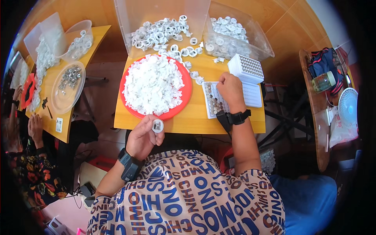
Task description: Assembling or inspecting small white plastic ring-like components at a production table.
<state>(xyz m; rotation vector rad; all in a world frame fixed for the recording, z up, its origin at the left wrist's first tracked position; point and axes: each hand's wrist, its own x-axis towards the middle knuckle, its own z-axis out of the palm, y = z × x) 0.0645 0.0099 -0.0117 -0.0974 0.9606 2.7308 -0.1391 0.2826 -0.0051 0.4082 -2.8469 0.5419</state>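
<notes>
My left hand (141,138) pinches a small round white plastic housing (158,126) with dark and metallic bits inside, just in front of the table's near edge. My right hand (232,89) is curled over a white tray (208,111) that holds small round brownish and silvery discs (214,103). Its fingertips are pressed together, and whatever may be between them is hidden. A red round plate (188,87) heaped with small white plastic pieces (153,84) sits to the left of the tray.
Behind the plate, a clear bin (122,33) and a clear box (263,46) hold similar white housings; several lie loose between. White trays (246,68) are stacked right. A co-worker's hand (36,127) rests at the left table. A fan (348,106) stands far right.
</notes>
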